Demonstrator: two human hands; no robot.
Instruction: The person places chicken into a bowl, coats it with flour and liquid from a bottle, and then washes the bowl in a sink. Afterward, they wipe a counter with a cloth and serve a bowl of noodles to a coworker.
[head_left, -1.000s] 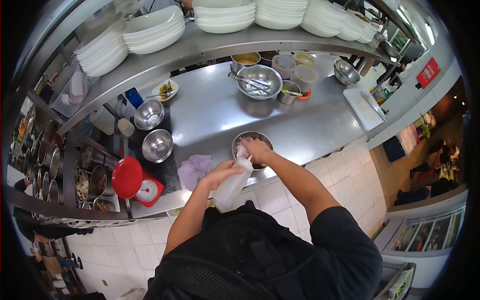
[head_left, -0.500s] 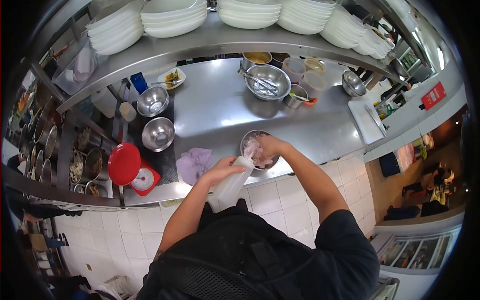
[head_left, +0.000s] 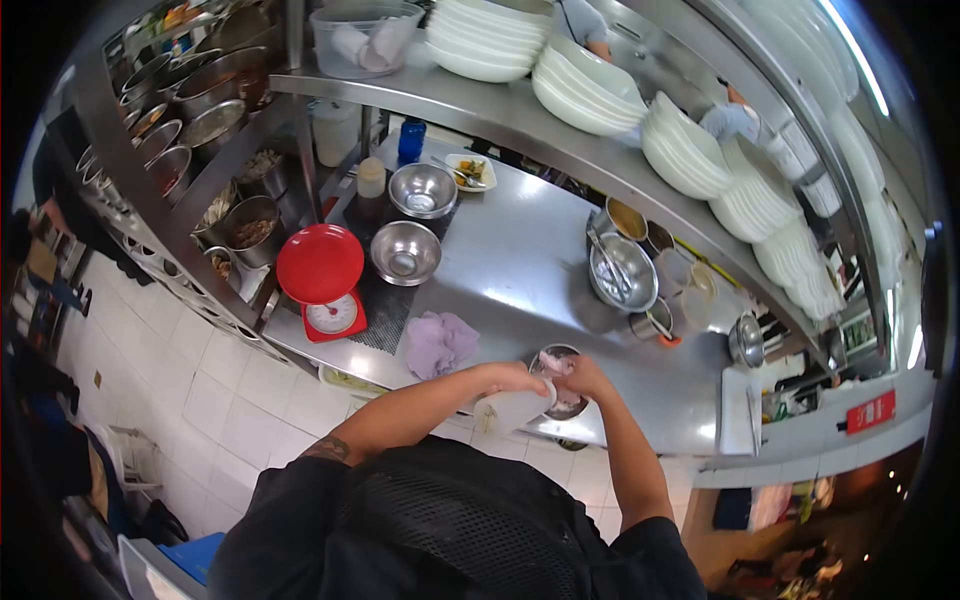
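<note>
My left hand [head_left: 512, 378] is wrapped round a translucent white squeeze bottle [head_left: 508, 411], which is tilted with its top end toward a metal bowl [head_left: 553, 349]. Pale pink pieces of raw meat [head_left: 556, 364] lie in this bowl at the counter's front edge. My right hand [head_left: 584, 377] reaches in from the right, its fingers bent down on the meat; the fingertips are hidden. A crumpled lilac cloth [head_left: 441, 345] lies to the left of the bowl.
A red kitchen scale [head_left: 333, 316] and two steel bowls [head_left: 406, 254] stand at the left. A larger bowl with tongs [head_left: 622, 272] is farther back. The cutting board [head_left: 735, 410] with a knife lies right. Stacked white dishes [head_left: 588, 88] fill the shelf above.
The view has turned, so the counter now slants down to the right. My left hand still holds the bottle, now tilted more flatly by the bowl. My right hand stays at the meat.
</note>
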